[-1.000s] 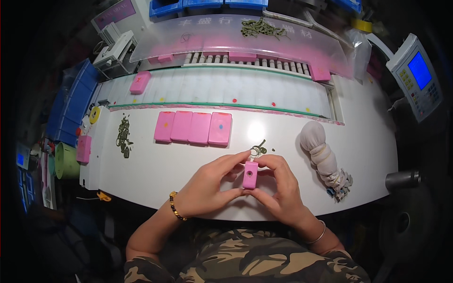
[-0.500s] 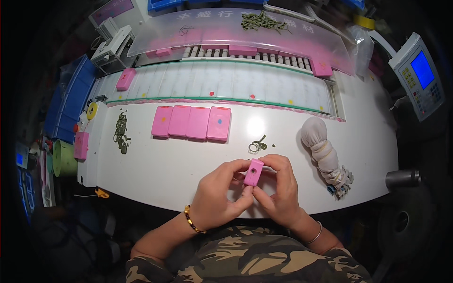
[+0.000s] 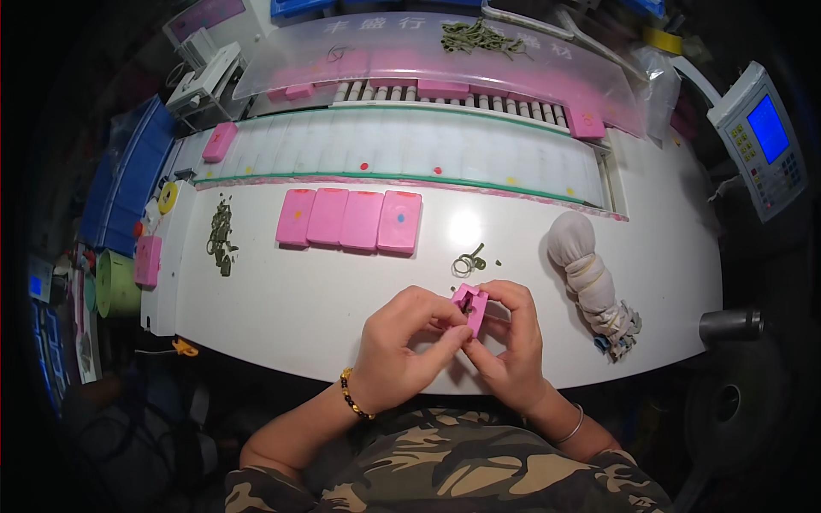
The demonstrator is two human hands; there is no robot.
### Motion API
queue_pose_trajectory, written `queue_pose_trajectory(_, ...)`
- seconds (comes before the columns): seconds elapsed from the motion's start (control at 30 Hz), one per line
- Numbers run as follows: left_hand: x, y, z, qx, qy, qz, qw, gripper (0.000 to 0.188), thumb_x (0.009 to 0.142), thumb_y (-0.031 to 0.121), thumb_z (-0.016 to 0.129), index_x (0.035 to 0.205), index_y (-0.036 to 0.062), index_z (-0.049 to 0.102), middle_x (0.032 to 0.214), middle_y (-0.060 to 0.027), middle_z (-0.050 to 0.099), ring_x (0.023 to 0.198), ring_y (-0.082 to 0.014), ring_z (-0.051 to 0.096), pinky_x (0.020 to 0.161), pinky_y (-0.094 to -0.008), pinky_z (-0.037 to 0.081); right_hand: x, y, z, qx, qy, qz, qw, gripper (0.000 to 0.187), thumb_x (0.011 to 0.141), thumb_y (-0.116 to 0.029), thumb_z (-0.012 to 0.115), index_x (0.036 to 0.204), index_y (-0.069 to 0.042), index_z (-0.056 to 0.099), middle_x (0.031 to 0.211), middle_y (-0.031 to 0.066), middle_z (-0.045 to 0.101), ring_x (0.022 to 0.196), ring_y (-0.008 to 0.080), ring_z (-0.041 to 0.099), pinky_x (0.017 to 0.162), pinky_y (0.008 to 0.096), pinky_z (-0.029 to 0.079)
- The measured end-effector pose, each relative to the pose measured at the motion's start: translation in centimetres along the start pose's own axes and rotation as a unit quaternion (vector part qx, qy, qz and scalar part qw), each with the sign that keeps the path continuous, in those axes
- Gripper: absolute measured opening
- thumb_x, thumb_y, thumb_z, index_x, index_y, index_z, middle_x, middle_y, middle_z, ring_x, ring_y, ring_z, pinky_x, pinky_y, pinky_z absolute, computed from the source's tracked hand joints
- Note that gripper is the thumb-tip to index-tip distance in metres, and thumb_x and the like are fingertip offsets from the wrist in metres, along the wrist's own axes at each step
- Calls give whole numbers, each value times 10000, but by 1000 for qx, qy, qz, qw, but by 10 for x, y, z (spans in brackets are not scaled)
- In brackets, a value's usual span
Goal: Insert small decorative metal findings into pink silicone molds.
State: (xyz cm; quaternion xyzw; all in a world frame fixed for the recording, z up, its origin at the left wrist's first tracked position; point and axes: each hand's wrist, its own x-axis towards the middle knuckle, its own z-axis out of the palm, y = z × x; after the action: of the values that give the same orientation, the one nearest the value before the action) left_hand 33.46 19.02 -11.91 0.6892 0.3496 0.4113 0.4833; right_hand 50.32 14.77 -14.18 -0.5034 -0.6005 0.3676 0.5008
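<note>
A pink rubber mould (image 3: 476, 318) is held up over the near part of the white table, its two halves parted at the top. Something dark shows in the gap, too small to make out. My right hand (image 3: 516, 349) grips the mould from the right, thumb below and fingers above. From the left, the thumb and fingertips of my left hand (image 3: 412, 335) pinch at the parted mould; part of its inner face is hidden behind them. Just beyond lie a few green wax pieces (image 3: 479, 262) and a thin ring (image 3: 462, 268).
Several pink moulds (image 3: 361, 221) stand in a row, with a heap of green pieces (image 3: 220, 239) to their left. A white conveyor (image 3: 410, 141) with green edges runs behind, carrying a pink mould (image 3: 220, 142). A wrapped cloth bundle (image 3: 590, 274) lies right; a control panel (image 3: 761, 137) stands far right.
The mould was closed, its end hole facing up; now its halves are parted. My left fingertips have shifted onto the gap. The mould and dots on the conveyor have moved left.
</note>
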Motion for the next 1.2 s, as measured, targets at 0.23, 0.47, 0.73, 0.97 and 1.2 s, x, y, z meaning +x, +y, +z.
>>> queue_pose_trajectory(0.23,-5,-8,4,-234,41,-158,958,140,946,28,585,1068,-41,594,982,-73,640,836,-110,648,734,-234,556,-3,4,-1,69,9,26,997,563,804,53,712,1268,10,395,1264,134,401,1163,227,529,944,348,548)
queue_pose_trajectory(0.47,-7,-16,12,-328,77,-191,922,176,956,33,566,1112,-40,527,997,-102,623,870,-137,651,756,-268,583,-3,7,0,120,25,58,991,545,810,84,679,1264,7,387,1267,120,394,1197,203,491,940,336,552)
queue_pose_trajectory(0.73,-2,-5,17,-332,98,-175,922,168,951,26,563,1103,-22,513,1012,-115,611,880,-165,662,760,-295,599,-2,-3,-5,102,36,61,992,569,845,80,617,1330,-1,332,1277,123,407,1202,187,468,1025,323,419)
queue_pose_trajectory(0.97,-8,-3,19,-322,88,-148,931,249,931,-31,554,1158,-23,454,1064,-121,583,936,-158,635,820,-289,570,-2,3,-6,115,46,71,990,496,871,55,593,1320,26,384,1281,144,482,1192,192,510,1004,309,457)
queue_pose_trajectory(1.2,-11,8,15,-292,108,-94,946,410,884,-111,552,1238,17,387,1123,-94,479,1067,-133,552,860,-274,525,16,-9,-4,295,111,136,939,429,960,22,489,1371,39,368,1288,144,526,1176,168,535,1001,307,447)
